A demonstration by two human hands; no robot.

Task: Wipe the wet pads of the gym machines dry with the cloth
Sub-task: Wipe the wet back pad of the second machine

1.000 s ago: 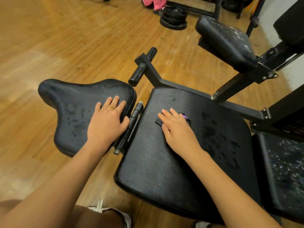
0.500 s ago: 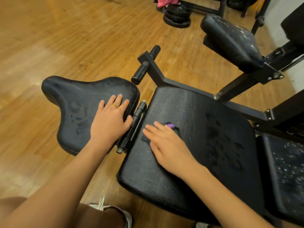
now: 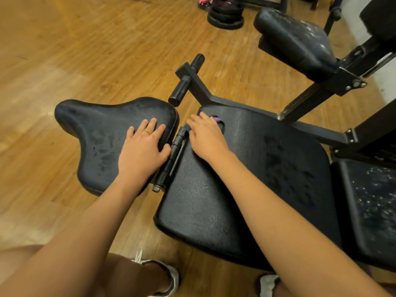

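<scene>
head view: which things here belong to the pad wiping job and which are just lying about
Job: cloth, right hand pressing it, left hand, seat pad, saddle pad, spotted side pad, raised pad.
Lying about: weight plates, roller handle, wooden floor.

Bare forearms run to a left hand (image 3: 141,153) wearing a thin gold ring (image 3: 147,131) and an unadorned right hand (image 3: 206,138), with pale grey-white laced sneakers (image 3: 173,276) below
</scene>
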